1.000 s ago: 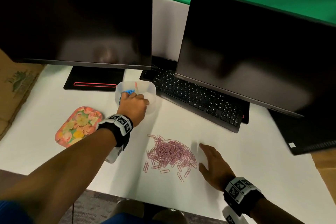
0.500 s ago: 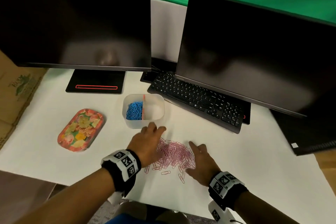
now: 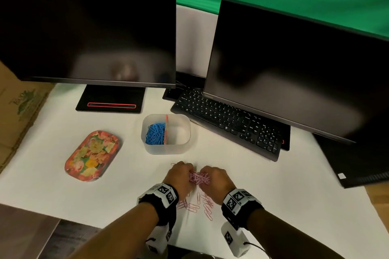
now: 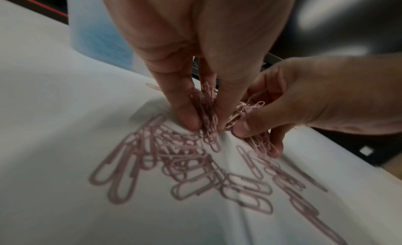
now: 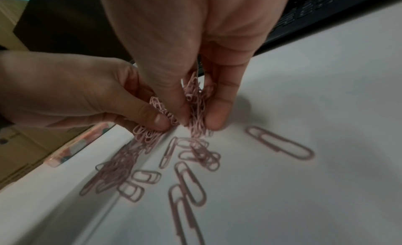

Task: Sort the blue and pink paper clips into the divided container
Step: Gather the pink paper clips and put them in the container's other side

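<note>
A translucent divided container [image 3: 167, 149] stands mid-table, with blue paper clips [image 3: 155, 133] in its left compartment; the right compartment looks bare. Just in front of it my left hand [image 3: 179, 176] and right hand [image 3: 214, 179] meet over a bunch of pink paper clips [image 3: 199, 178]. In the left wrist view my left hand [image 4: 204, 123] pinches a clump of pink clips [image 4: 208, 121]. In the right wrist view my right hand [image 5: 195, 123] pinches another clump of pink clips [image 5: 195, 107]. Several loose pink clips [image 3: 200, 205] [image 4: 174, 162] [image 5: 189, 164] lie on the white table behind the hands.
A floral tin [image 3: 92, 155] lies left of the container. A black keyboard [image 3: 229, 124] and two dark monitors [image 3: 88, 27] [image 3: 294, 65] stand behind. A cardboard box [image 3: 14, 107] is at the far left. The table's front edge [image 3: 84, 222] is near my wrists.
My left hand came back from the container to the pink pile. Both hands went from flat beside the pile to closed together, gathering pink clips between them.
</note>
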### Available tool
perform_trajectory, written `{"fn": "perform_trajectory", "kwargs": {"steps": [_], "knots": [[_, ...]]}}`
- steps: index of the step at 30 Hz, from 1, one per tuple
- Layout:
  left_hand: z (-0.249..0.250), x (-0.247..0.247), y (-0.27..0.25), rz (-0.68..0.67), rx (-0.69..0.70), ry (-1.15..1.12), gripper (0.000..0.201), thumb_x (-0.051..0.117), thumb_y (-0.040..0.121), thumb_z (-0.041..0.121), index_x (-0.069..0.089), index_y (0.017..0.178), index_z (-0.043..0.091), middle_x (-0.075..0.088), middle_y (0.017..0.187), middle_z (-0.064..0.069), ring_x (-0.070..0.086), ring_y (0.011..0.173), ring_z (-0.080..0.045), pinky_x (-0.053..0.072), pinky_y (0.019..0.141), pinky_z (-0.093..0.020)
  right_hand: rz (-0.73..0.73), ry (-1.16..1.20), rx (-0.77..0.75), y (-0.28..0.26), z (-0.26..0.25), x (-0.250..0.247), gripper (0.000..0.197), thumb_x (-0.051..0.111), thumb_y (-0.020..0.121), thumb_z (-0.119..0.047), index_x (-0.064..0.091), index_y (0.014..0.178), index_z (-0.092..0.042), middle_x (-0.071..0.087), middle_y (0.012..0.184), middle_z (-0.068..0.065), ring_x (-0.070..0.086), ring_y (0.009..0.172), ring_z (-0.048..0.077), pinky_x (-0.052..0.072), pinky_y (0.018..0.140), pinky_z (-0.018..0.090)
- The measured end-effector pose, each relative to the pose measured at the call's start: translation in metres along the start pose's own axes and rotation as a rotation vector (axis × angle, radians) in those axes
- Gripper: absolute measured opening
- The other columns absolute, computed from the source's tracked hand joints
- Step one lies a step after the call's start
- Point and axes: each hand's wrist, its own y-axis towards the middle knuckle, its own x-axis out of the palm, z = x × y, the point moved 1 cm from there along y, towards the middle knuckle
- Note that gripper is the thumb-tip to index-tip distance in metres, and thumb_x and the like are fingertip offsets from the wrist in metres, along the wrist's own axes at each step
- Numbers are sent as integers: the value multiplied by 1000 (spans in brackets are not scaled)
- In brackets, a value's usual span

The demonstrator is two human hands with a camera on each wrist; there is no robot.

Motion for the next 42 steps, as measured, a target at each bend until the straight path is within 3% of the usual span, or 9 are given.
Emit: {"fn": "perform_trajectory", "kwargs": {"steps": [5,10,13,21,25,29,33,37,42], "knots": [[1,-5,0,59,-43,-169,12,69,73,13,72,82,20,71,82,1,63,77,-14,45,68,-20,42,115,33,0,1,-2,16,61,82,-16,72,95,-18,69,83,-2,64,77,14,49,67,22],[8,-18,-2,61,-27,-220,18,75,72,14,72,88,20,71,83,3,64,77,-12,47,68,-17,58,169,45,-2,-3,-11,12,61,82,-14,70,79,-21,61,65,-6,55,58,8,43,53,15],[13,-31,-6,89,5,-236,15,73,74,13,71,88,19,70,82,4,63,74,-11,46,66,-15,74,173,17,-5,-11,-22,11,61,81,-13,67,75,-19,58,61,-5,51,54,8,42,53,19],[30,-98,-6,159,69,-308,16,78,74,13,69,83,23,70,81,7,65,72,-7,52,67,-17,153,146,-46,9,-58,-68,20,65,79,-17,61,64,-30,65,61,-1,63,59,17,52,56,30],[32,-130,18,227,68,-308,15,81,72,18,69,79,24,69,78,7,63,70,-10,47,64,-16,181,85,-39,38,-87,-87,5,68,82,-20,69,78,-22,63,64,-2,63,59,17,51,53,24],[26,-144,38,265,-12,-323,13,81,72,20,71,80,17,71,73,4,63,64,-9,44,54,-12,183,3,28,70,-107,-93,9,64,81,-15,71,84,-13,68,77,8,68,69,25,59,65,33],[18,-144,48,199,-133,-331,9,73,75,3,72,76,13,71,67,-4,63,49,-5,46,46,-11,111,-80,131,93,-125,-85,14,65,80,-10,69,93,-8,68,95,12,67,80,27,58,68,31],[17,-144,58,149,-159,-149,17,65,74,4,73,82,16,73,81,-2,66,79,-19,52,68,-24,69,-148,168,103,-133,-78,13,65,79,-9,66,91,-7,69,98,14,67,83,30,58,70,33],[21,-144,66,85,-144,-12,24,66,76,14,70,100,16,69,99,-4,63,93,-22,49,76,-26,16,-126,210,107,-134,-80,22,67,80,-8,68,101,-6,68,106,13,68,90,28,55,69,30]]}}
